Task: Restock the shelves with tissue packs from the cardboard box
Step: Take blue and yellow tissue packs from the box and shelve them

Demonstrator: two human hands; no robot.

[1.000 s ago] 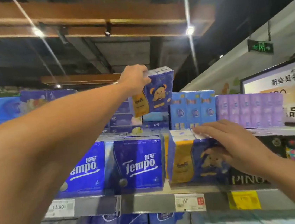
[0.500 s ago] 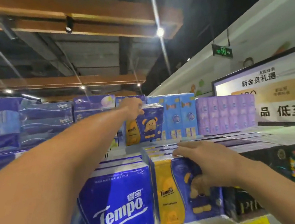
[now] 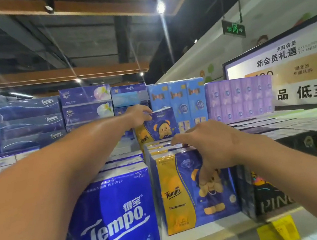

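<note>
Head view: a shelf [image 3: 210, 232] stocked with tissue packs is seen from just in front and slightly below. The left hand [image 3: 138, 114] is stretched far back over the stock, and a bear-printed tissue pack [image 3: 160, 126] is gripped at its upper left corner, with the fingers curled over the top edge and the bulk of the pack hanging below and to the right of the grip. This pack is held tilted, behind the front row and just in front of a row of light-blue packs [image 3: 178, 97]; whether its base touches anything cannot be told.

The right hand [image 3: 209, 145] is laid, fingers spread and bent, on the top of the front bear pack [image 3: 193, 192], which stands upright at the shelf's front edge; the thumb side drops over the pack's upper face, so the pack lies directly beneath the palm. No pinch can be made out, only pressing contact.

Just left of that pack a blue Tempo pack [image 3: 113, 213] is seen, upright. To the right, black packs [image 3: 271, 195] are ranged, with lilac packs [image 3: 238, 99] behind. An illuminated sign board [image 3: 294, 69] stands at far right.
</note>
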